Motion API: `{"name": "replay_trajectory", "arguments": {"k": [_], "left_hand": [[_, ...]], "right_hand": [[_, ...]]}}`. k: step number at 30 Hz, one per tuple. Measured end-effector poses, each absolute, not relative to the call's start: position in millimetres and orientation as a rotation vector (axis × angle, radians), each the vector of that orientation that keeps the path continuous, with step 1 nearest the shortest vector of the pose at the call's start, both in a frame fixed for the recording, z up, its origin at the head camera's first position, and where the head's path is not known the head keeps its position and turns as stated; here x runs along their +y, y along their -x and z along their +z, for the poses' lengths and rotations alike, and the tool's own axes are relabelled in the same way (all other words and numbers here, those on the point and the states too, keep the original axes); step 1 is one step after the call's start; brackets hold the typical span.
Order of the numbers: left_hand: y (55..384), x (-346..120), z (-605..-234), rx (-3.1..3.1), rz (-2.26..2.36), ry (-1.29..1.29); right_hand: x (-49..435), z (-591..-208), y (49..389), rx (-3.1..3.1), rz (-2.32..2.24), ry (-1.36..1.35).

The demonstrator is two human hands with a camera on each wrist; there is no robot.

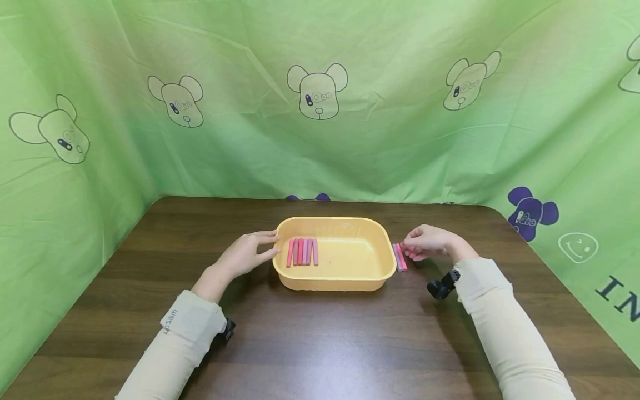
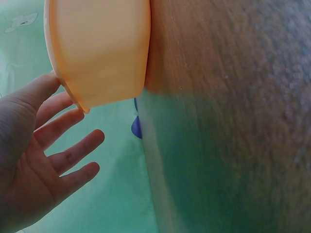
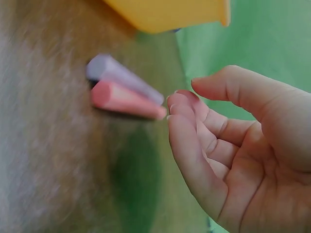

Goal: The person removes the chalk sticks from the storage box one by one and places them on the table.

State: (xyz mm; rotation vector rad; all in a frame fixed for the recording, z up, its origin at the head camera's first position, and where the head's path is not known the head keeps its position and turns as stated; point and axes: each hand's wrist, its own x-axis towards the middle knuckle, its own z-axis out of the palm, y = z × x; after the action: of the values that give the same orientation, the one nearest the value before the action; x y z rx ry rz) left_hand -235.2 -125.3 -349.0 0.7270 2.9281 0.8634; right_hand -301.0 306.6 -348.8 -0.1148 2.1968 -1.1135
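A yellow plastic basin [image 1: 340, 282] sits on the table, with a row of several pink and purple chalk sticks [image 1: 300, 251] lying inside at its left end. My left hand [image 1: 246, 253] is at the basin's left end, its thumb and fingertips at the rim [image 2: 54, 73] and its other fingers spread loosely. Just outside the basin's right wall, a pink chalk stick [image 3: 124, 99] and a purple chalk stick [image 3: 121, 77] lie side by side. Beside their far ends is my right hand [image 1: 426, 242], fingers loosely bent, with a gap between thumb and fingertips and nothing held.
The brown wooden table [image 1: 320, 339] spreads out in front of the basin. A green curtain [image 1: 390, 150] printed with bear heads hangs behind and along both sides. Black wrist cameras [image 1: 442, 286] are strapped near both cuffs.
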Motion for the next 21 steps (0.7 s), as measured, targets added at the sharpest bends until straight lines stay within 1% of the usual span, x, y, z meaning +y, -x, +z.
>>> {"name": "replay_trajectory", "arguments": {"k": [21], "left_hand": [[236,-126,-349,2.921,0.87,-0.722]], "right_hand": [[271,-306,301,2.262,-1.158,0.261]]}}
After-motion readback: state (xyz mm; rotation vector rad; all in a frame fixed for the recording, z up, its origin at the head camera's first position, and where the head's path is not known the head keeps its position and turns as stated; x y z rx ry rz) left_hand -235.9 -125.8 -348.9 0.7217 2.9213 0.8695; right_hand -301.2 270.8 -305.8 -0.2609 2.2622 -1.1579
